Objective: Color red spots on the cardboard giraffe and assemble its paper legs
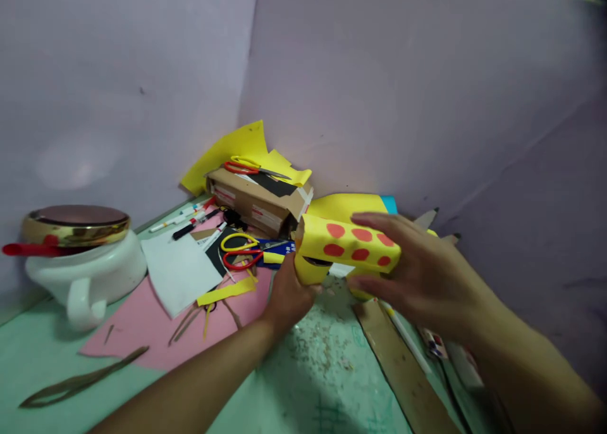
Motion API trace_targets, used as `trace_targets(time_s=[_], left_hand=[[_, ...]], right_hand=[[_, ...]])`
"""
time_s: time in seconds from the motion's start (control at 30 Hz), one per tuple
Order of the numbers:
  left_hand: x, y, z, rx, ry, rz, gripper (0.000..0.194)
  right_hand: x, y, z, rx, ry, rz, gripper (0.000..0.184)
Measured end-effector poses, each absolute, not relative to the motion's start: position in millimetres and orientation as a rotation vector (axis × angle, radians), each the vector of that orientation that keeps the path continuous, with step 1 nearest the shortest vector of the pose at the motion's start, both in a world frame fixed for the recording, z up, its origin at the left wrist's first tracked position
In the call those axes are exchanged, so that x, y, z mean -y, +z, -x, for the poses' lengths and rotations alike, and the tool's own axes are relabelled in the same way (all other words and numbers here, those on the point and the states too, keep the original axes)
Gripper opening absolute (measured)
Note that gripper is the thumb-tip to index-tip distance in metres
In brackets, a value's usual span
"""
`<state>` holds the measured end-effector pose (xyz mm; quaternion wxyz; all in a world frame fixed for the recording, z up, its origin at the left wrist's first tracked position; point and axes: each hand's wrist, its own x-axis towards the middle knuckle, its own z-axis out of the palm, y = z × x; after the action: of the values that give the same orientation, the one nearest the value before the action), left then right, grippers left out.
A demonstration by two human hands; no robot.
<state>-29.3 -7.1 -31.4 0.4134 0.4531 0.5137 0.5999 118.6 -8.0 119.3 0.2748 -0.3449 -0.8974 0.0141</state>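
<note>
A box wrapped in yellow paper with red dots (348, 247) is held above the green table (327, 371) near the wall corner. My left hand (287, 295) grips its lower left end, fingers closed under the yellow paper. My right hand (417, 272) wraps the box's right end, thumb below and fingers stretched over the top. More yellow paper (348, 205) lies behind the box.
Scissors with yellow and red handles (243, 250) lie on pink and white paper (156, 320). A cardboard box (258, 200) with a second pair of scissors stands by the wall. A white pot with a gold lid (78, 257) is at left. Markers, paper scraps and a cardboard strip (403, 371) lie around.
</note>
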Motion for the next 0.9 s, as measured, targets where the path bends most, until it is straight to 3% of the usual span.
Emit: trace_targets(time_s=[0.1, 0.27, 0.37, 0.57, 0.9], left_hand=[[7.7, -28.4, 31.6, -1.237, 1.503, -1.172, 0.048], [3.7, -33.2, 38.0, -1.160, 1.477, -1.181, 0.069], [1.2, -33.6, 41.6, -1.108, 1.466, -1.221, 0.071], [-3.3, -34.0, 41.3, -1.119, 1.438, -1.274, 0.042], [-0.2, -31.1, 42.3, -1.207, 1.409, -1.265, 0.035]], right_hand=[[-35.7, 126.1, -87.9, 2.625, 0.088, 1.033, 0.083], [-71.0, 112.4, -79.5, 2.804, 0.314, 1.237, 0.106], [-68.1, 109.8, -78.5, 2.854, 0.227, 1.308, 0.100], [-59.5, 110.2, -72.3, 2.900, 0.134, 1.375, 0.055], [-60.8, 117.8, -92.9, 2.794, 0.448, 1.336, 0.056]])
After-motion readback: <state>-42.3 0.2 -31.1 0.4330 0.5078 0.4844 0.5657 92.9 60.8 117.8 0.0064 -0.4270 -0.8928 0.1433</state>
